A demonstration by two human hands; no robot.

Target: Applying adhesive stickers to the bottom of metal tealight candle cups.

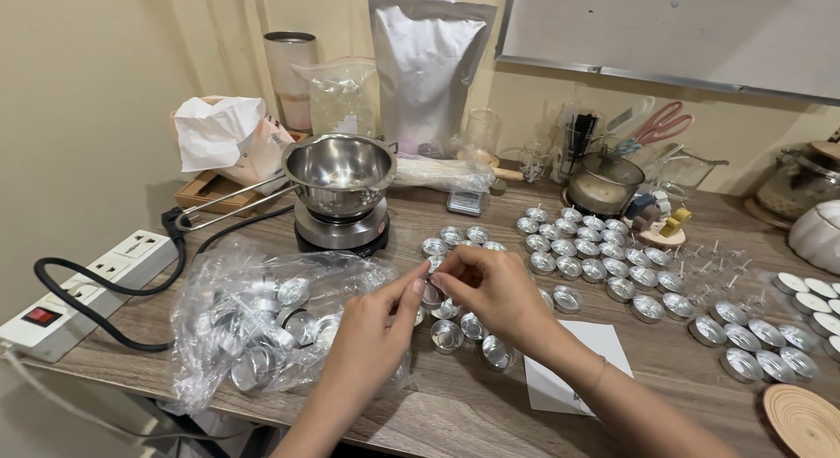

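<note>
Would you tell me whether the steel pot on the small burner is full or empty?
Empty: the steel pot on the burner shows only its bare shiny inner wall and bottom.

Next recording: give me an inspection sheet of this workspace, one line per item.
Surface: wooden table, crowded.
Job's things: small round aluminium tealight cup pinched between both hands; more empty cups below them; clear plastic bag of cups at left.
Clutter: rows of cups, loose wicks, filled white tealights, steel pot on small black hotplate, silver foil pouch, white paper sheet, pink-handled scissors.
Grippers: left hand and right hand both grip the cup by the fingertips.
Cables: black cord runs to white power strip.
Surroundings: beige wall, whiteboard.
</note>
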